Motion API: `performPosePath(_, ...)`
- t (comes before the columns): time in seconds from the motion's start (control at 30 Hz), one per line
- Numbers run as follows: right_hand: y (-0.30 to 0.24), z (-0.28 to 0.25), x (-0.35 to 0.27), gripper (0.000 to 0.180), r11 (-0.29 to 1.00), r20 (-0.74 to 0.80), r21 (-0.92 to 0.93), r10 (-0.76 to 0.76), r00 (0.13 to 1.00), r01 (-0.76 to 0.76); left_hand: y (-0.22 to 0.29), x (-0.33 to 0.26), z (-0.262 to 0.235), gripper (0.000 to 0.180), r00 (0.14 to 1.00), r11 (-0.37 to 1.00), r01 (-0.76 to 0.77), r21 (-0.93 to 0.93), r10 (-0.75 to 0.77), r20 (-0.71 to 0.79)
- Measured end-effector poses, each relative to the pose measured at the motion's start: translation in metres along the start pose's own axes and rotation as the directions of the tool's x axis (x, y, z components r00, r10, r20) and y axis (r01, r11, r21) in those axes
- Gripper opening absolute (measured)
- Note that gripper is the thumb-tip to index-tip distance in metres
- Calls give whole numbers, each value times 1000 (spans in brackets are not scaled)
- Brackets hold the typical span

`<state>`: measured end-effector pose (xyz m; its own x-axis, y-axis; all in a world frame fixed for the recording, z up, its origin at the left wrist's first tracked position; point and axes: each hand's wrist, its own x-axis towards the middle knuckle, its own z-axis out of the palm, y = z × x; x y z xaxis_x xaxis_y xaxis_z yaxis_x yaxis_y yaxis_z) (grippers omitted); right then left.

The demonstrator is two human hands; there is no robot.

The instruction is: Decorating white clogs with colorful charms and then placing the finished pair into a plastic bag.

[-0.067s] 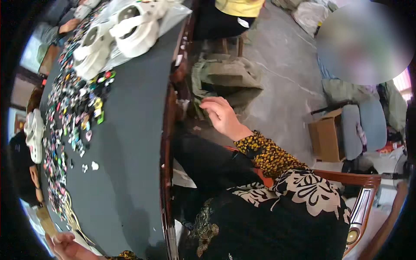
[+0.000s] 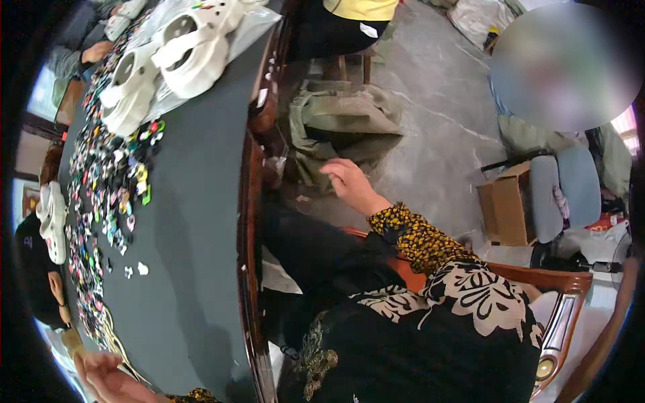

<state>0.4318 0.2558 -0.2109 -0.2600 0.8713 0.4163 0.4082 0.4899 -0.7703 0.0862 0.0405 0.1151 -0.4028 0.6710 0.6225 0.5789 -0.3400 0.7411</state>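
Observation:
My right hand [image 2: 353, 188] hangs in the air beyond the table's edge, above my lap and near a green cloth sack. Its fingers are loosely bent, and I see nothing in them. At the lower left, over the table, my left hand [image 2: 111, 379] is half curled and partly cut off, with nothing visible in it. Beside it lie pale cords [image 2: 115, 344]. A long heap of small colourful shoe charms [image 2: 101, 181] spreads over the dark table top [image 2: 191, 201]. White clogs [image 2: 191, 57] rest on clear plastic at the far end.
Another white clog [image 2: 52, 221] sits at the table's left edge, near a person in black [image 2: 37, 269]. Further off, another person's hand [image 2: 97, 52] is by the charms. Right of the table are the green sack [image 2: 353, 114], a cardboard box [image 2: 507, 208] and my wooden chair [image 2: 561, 285].
The table and clogs have shifted left and slightly down in view. My right hand sits a little lower and further right; my left hand has turned slightly.

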Motion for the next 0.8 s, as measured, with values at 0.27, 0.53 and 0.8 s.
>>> performPosePath(0.27,141,-14,-33,33,878,-229,-366,235,945,-308,0,-1,123,27,825,907,125,403,-321,465)
performPosePath(0.53,185,-43,54,46,902,-256,-263,277,926,-343,-24,-14,188,17,696,885,-1,466,-333,635)
performPosePath(0.8,202,-97,139,63,890,-250,-415,88,964,-189,-36,-18,203,13,691,874,41,484,-375,618)
